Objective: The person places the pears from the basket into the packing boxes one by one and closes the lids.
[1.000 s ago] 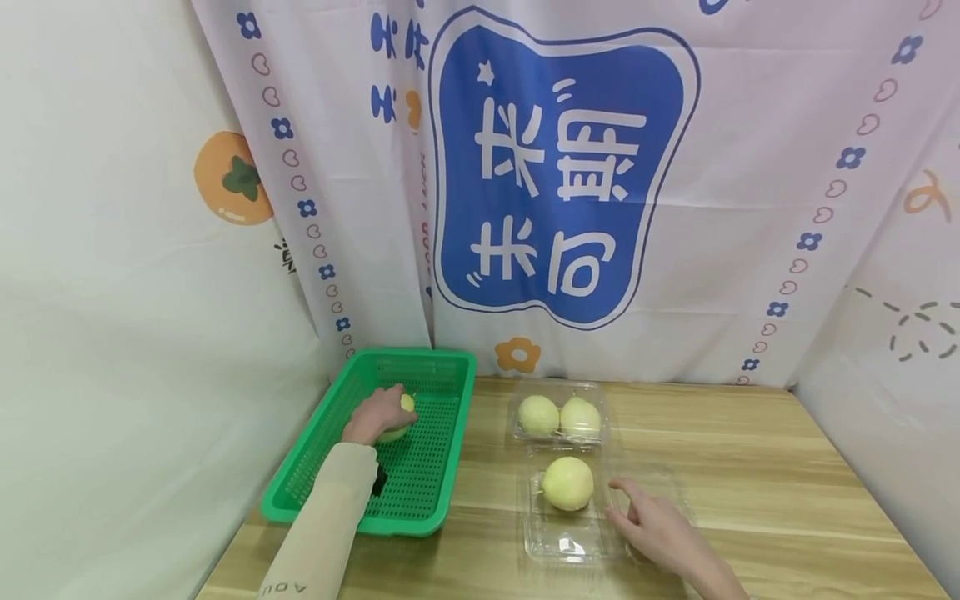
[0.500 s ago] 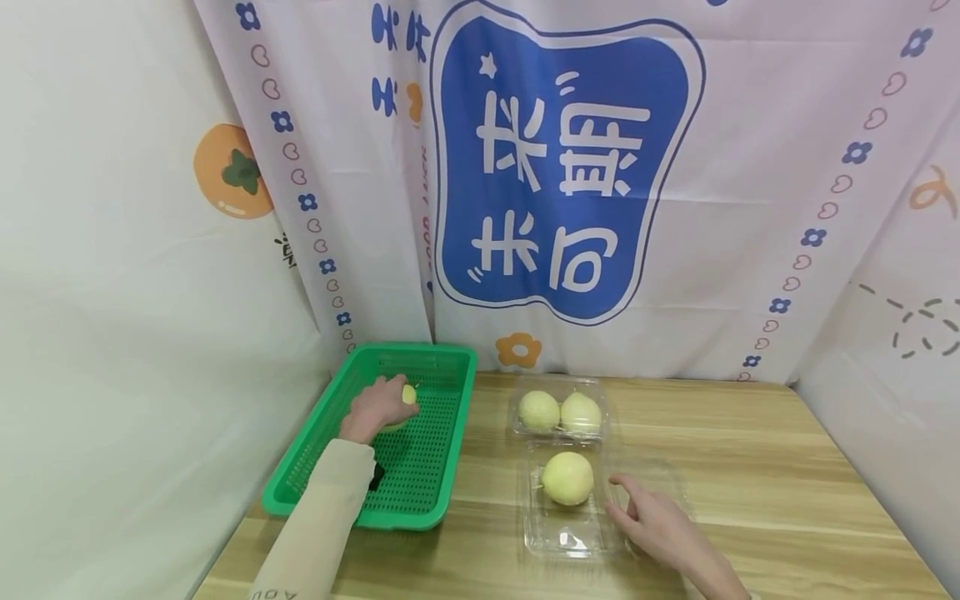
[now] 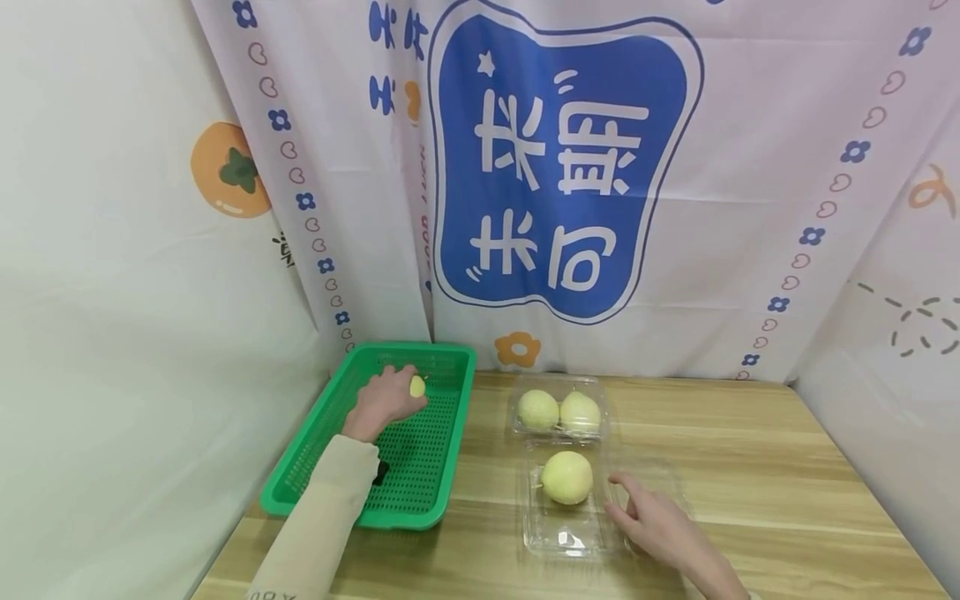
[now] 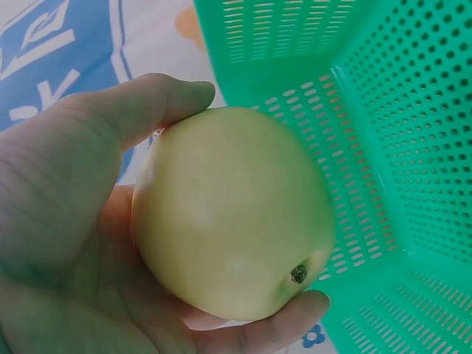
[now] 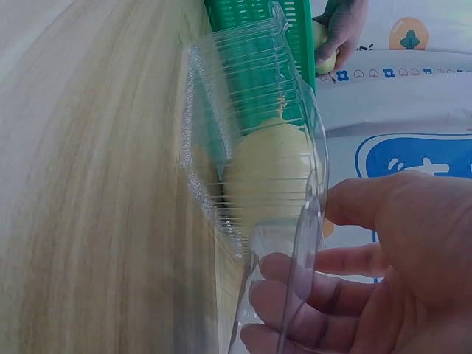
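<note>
My left hand [image 3: 386, 398] grips a pale yellow pear [image 4: 232, 214] over the green basket [image 3: 442, 492], thumb on one side and fingers round the other. The fruit's dark blossom end shows in the left wrist view. An open clear plastic clamshell box [image 3: 536, 546] stands on the table with one pear [image 3: 567, 478] inside, its stem toward the basket. At the right edge of this box, my right hand [image 3: 660, 525] holds the plastic between thumb and curled fingers. Through the clear plastic, the fingertips [image 5: 269, 299] are visible in the right wrist view.
Behind the open box sits another clear box [image 3: 558, 385] with two pears [image 3: 538, 410] in it. A printed curtain [image 3: 720, 275] hangs along the table's back edge. White cloth walls [image 3: 150, 333] stand at both sides of the wooden table [image 3: 787, 500].
My left hand has raised the pear slightly within the basket and shifted a little to the right. The right hand, the open box and the pear in it stay in place.
</note>
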The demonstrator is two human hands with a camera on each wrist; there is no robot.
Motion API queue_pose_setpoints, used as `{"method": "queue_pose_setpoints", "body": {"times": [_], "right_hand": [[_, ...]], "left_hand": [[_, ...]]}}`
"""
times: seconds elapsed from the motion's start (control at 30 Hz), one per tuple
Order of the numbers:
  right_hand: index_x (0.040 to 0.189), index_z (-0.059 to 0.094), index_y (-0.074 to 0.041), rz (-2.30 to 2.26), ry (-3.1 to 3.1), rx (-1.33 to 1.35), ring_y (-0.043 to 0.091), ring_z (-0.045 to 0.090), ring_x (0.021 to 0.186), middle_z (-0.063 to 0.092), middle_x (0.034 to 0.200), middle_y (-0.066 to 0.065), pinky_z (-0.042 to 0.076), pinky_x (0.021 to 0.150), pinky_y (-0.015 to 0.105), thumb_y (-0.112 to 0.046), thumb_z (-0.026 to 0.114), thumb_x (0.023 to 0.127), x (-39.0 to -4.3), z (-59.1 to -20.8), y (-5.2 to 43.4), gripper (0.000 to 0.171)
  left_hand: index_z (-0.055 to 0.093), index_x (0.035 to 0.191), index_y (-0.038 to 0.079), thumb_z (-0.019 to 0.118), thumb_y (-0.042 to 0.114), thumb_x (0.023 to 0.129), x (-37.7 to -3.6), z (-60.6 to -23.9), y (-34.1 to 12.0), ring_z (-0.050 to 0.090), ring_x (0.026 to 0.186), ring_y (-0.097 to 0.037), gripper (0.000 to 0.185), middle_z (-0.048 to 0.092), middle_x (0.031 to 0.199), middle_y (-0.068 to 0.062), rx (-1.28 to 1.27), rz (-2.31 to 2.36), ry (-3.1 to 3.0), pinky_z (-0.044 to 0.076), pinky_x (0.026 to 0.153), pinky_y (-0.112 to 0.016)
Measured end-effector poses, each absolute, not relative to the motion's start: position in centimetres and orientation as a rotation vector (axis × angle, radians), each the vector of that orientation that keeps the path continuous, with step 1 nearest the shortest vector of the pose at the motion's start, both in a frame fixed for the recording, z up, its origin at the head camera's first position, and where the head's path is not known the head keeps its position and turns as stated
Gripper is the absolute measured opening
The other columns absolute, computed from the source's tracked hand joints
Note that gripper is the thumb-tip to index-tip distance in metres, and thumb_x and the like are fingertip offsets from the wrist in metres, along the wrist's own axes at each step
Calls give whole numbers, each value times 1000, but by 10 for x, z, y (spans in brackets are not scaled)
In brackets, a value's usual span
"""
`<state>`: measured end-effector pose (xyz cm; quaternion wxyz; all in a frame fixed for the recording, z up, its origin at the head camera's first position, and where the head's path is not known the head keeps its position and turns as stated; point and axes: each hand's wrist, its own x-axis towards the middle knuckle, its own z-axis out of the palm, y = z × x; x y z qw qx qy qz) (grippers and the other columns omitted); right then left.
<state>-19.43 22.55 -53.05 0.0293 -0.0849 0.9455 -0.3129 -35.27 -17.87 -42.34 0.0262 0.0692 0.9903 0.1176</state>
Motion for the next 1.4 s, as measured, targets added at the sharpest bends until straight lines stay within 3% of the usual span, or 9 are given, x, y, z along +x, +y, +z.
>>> {"method": "queue_pose_setpoints", "body": {"times": [0.23, 0.47, 0.87, 1.4], "right_hand": [[137, 49, -6, -965, 2923, -297, 4, 45, 47, 52, 59, -12, 40, 45, 22, -34, 61, 96, -194, -530, 225, 51], [138, 49, -6, -964, 2925, -285, 4, 45, 46, 52, 59, -12, 40, 44, 22, -34, 62, 96, -193, -530, 225, 52], [137, 50, -9, -943, 2936, -254, 4, 45, 47, 52, 59, -12, 40, 45, 22, -34, 61, 96, -192, -529, 224, 50], [139, 49, -8, -945, 2924, -244, 5, 45, 45, 52, 58, -12, 40, 43, 23, -34, 61, 96, -193, -529, 224, 51]], "left_hand": [[46, 142, 11, 62, 37, 86, -348, -416, -173, 53, 113, -46, 64, 51, 132, -25, 228, 355, 3085, 50, 79, -61], [51, 136, 13, 64, 39, 84, -343, -405, -162, 55, 104, -37, 60, 56, 121, -19, 294, 380, 3123, 51, 70, -52], [54, 133, 17, 66, 41, 85, -336, -398, -147, 55, 98, -32, 55, 57, 115, -14, 303, 407, 3147, 49, 67, -45], [55, 134, 20, 70, 41, 86, -321, -392, -116, 55, 99, -31, 54, 57, 121, -15, 411, 470, 3147, 50, 65, -42]]}}
